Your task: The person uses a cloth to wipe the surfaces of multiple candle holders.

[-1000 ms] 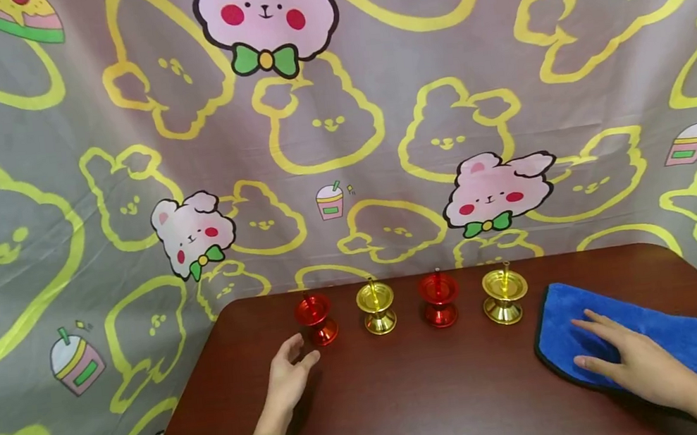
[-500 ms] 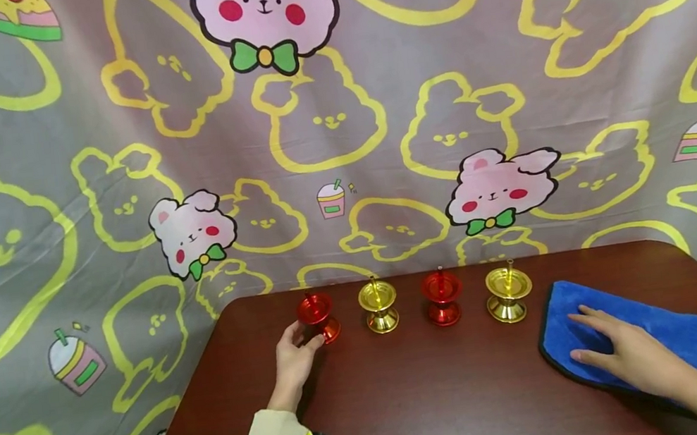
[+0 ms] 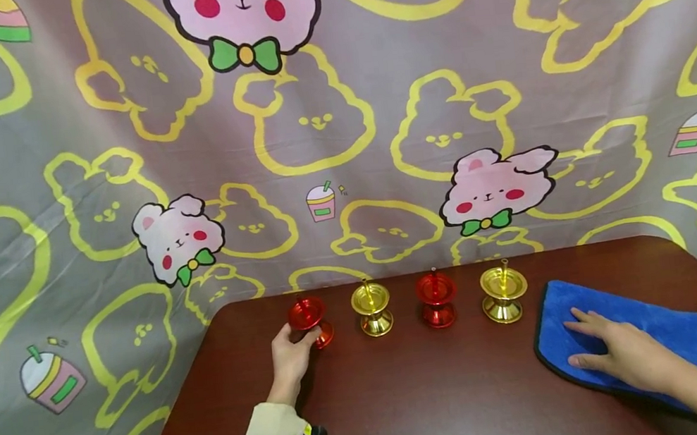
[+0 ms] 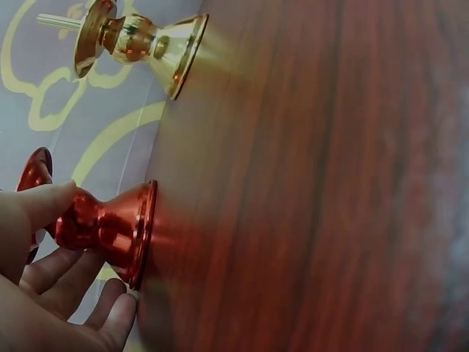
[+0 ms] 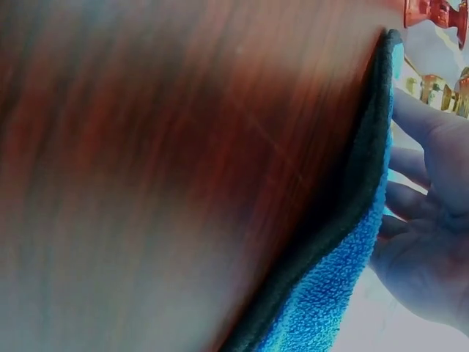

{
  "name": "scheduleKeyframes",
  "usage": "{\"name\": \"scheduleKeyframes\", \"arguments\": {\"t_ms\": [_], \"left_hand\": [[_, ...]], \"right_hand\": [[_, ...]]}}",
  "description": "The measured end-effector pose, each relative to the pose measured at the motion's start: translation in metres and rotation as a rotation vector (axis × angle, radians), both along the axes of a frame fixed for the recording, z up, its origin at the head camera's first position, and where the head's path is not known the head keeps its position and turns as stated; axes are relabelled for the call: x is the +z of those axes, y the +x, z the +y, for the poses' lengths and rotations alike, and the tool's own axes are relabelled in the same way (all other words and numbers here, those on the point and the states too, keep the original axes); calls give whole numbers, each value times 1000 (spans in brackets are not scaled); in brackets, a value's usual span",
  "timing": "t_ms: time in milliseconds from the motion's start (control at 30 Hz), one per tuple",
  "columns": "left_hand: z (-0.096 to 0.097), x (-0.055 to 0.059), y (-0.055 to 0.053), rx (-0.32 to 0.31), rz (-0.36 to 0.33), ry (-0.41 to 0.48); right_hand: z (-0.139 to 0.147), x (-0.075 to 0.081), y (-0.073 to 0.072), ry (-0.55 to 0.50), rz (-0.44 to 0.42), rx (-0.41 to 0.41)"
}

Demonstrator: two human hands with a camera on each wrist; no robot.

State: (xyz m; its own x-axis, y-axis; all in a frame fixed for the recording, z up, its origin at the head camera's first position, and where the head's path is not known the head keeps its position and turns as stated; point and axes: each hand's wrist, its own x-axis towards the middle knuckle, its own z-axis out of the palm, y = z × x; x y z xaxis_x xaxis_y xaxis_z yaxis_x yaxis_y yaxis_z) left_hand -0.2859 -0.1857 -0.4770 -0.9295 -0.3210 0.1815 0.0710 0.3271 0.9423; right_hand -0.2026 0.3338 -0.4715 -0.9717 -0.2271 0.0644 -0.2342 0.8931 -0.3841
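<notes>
At the left end of a row stands a shiny red candle holder (image 3: 305,313), with a dish on top, a narrow waist and a flared base. My left hand (image 3: 292,359) grips it around the waist; the thumb lies on the near side and other fingers reach behind, as the left wrist view shows. Its base (image 4: 132,231) appears to be on the table. My right hand (image 3: 631,354) rests on a blue cloth (image 3: 686,338) with dark edging, fingers spread and relaxed. In the right wrist view the cloth's edge partly hides the fingers.
To the right of the held one stand a gold candle holder (image 3: 373,300), a second red candle holder (image 3: 436,290) and another gold candle holder (image 3: 504,287). They are on a dark brown table (image 3: 431,393). A patterned curtain (image 3: 359,195) hangs behind it.
My left hand has reached forward to the leftmost red candle holder and now grips it. The right hand stays on the cloth. The head view has shifted slightly.
</notes>
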Motion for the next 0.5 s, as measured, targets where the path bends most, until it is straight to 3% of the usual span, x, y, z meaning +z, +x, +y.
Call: {"name": "scheduleKeyframes", "arguments": {"t_ms": [133,500], "left_hand": [[-1,1,-2,-4,20,-24],[-3,3,-3,-18,-12,-20]], "right_hand": [[0,-1,2,-4,16,-6],[-1,-3,4,-41,83,1]]}}
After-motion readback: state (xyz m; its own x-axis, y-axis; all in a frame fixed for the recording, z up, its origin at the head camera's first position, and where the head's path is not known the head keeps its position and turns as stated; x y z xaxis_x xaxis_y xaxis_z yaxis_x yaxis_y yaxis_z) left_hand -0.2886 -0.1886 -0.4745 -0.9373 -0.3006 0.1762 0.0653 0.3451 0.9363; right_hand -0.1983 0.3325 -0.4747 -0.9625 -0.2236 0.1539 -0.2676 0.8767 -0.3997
